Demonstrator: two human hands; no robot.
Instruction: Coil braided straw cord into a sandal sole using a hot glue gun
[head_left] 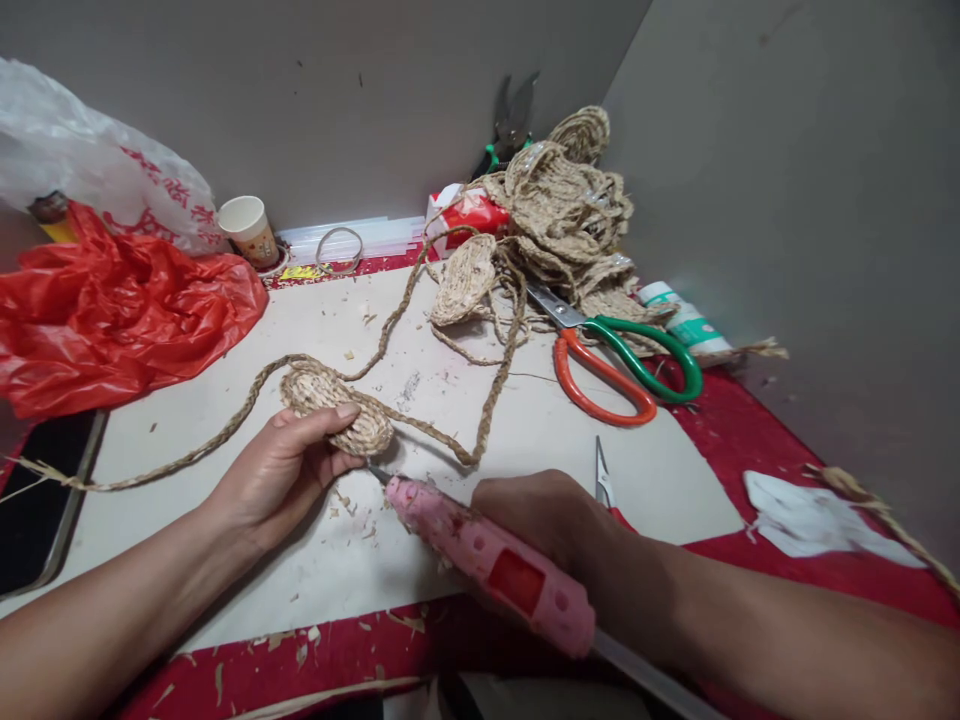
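My left hand [296,460] pinches the near right end of an oval coil of braided straw [307,388], thumb on top and fingers beneath. From that coil a long braided cord [394,325] runs up toward the pile and bends back on the right, while a frayed tail lies to the left. My right hand [536,520] is wrapped round a pink glue gun [450,530] with a glue stick poking from its rear. The gun's nozzle points at the coil's lower edge, close to my left fingertips; whether it touches cannot be made out.
Large scissors [607,370] with orange and green handles lie beside a heap of braided straw pieces [566,205]. Small scissors [602,475] rest near my right wrist. Around the white board [667,480] are a red plastic bag [127,310], paper cup [247,232], phone [56,500] and glue sticks [382,238].
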